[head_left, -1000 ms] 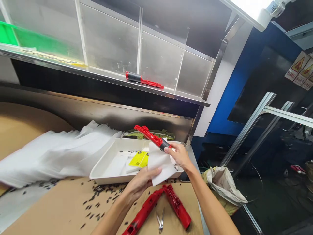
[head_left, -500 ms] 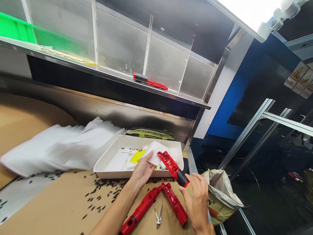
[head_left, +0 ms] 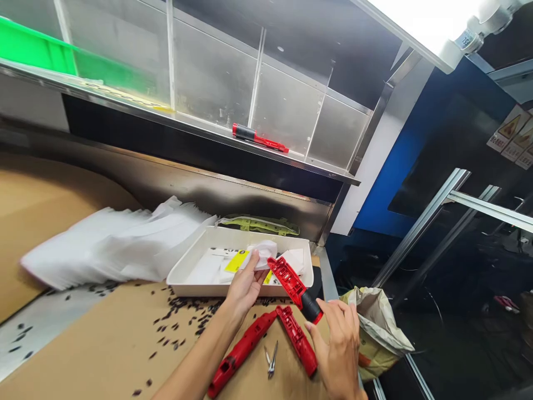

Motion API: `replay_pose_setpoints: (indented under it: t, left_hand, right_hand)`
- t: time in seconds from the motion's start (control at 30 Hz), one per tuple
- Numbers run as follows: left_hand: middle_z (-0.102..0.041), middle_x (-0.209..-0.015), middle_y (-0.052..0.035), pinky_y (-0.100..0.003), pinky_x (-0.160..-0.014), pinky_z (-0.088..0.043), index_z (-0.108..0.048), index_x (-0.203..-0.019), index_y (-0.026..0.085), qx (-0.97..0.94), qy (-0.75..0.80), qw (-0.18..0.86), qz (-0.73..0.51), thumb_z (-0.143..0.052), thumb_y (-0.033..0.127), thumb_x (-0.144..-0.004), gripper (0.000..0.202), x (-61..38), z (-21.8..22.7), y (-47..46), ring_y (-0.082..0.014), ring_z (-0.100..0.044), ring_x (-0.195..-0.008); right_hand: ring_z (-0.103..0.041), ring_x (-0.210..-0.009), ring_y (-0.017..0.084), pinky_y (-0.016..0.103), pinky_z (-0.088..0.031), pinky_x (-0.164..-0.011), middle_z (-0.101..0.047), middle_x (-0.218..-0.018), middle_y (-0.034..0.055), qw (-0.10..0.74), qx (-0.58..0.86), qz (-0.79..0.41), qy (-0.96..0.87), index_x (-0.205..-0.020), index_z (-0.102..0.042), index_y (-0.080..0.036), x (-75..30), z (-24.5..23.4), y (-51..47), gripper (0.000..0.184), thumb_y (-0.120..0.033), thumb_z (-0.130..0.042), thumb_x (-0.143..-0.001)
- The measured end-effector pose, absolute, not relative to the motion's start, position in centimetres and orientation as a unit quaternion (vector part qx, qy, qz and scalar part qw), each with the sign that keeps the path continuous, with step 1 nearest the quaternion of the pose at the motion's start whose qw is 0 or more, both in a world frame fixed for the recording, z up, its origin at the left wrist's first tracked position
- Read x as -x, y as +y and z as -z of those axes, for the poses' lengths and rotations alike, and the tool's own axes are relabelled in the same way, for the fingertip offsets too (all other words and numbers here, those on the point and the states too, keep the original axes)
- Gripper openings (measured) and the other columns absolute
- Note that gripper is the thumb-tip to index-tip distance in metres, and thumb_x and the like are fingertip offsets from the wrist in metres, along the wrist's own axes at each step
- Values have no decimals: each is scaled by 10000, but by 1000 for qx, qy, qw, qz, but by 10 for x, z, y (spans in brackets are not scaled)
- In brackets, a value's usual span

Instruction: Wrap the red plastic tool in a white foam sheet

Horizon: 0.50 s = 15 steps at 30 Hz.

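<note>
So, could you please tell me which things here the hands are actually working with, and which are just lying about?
In hand:
- right hand holds the red and black plastic handle part
- left hand holds the white cloth

Lying about:
- two red parts
- metal tweezers
- white tray
- stack of white sheets
- red part on shelf

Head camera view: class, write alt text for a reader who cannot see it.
The right hand holds a red plastic part by its black end while the left hand presses a white sheet near its tip, over a white tray. Two more red parts and small pliers lie on cardboard below.
</note>
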State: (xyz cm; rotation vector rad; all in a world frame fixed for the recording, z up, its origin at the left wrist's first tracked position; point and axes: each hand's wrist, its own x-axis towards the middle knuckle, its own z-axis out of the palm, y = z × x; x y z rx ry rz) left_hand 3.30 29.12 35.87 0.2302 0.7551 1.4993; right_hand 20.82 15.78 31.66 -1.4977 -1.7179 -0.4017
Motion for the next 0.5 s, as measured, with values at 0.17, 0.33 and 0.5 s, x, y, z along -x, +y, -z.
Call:
replay_pose_setpoints:
  t: [0.17, 0.33, 0.5]
  left_hand:
    - [-686, -888, -17, -212, -550, -562, -647, -958, 118, -120, 313, 651, -681, -601, 160, -915, 76, -33, -361, 284, -103, -652, -681]
    - [-688, -861, -10, -191, -510, -545, -652, -977, 116, -151, 304, 667, -663, -603, 137, -910, 87, -33, -358, 273, -91, -641, -632]
    - [-712, -922, -36, -249, -599, -596, -651, -1032, 114, -157, 292, 701, -631, -558, 104, -926, 142, -33, -354, 258, -124, -686, -717]
  right_hand:
    - [-595, -982, 302, 629, -319, -1028, -700, -1010, 62, 395, 596, 159, -680, -1187, -587, -219, -201, -322, 154, 301, -270, -628, -893]
    - [-611, -971, 295, 609, -406, -971, -704, -1013, 44, 409, 588, 83, -693, -1160, -609, -261, -197, -327, 153, 290, -248, -643, -873]
    - [-605, -979, 299, 607, -456, -927, -693, -1020, 80, 443, 582, 116, -672, -1198, -591, -226, -200, -328, 154, 311, -268, -626, -892]
